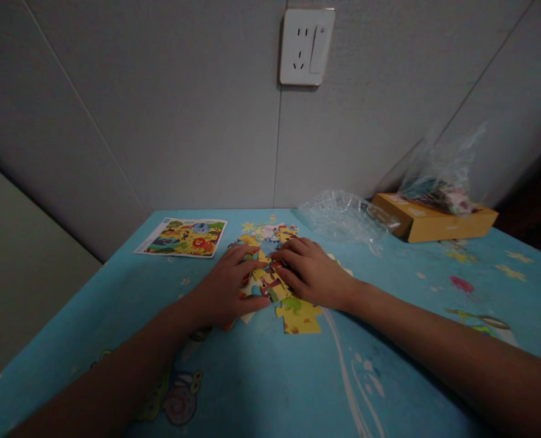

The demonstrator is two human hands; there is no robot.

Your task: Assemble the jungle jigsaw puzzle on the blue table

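Observation:
A loose pile of colourful jigsaw puzzle pieces [270, 281] lies in the middle of the table, some pieces overlapping. On its left side rests my left hand [233, 283], fingers stretched over the pieces and thumb apart. From the right, my right hand [313, 274] lies on the pile with its fingers spread and slightly bent. Both sets of fingertips nearly meet over the heap, and part of it is hidden under the hands. A yellow puzzle piece [302, 317] with a green figure sticks out at the near edge, below my right hand.
A printed picture sheet [185, 238] with cartoon animals lies at the back left. Behind the pile is a crumpled clear plastic bag [343, 216]. At the back right, a yellow box [453, 228] carries another clear bag [443, 182]. The wall with a socket [307, 47] borders the table.

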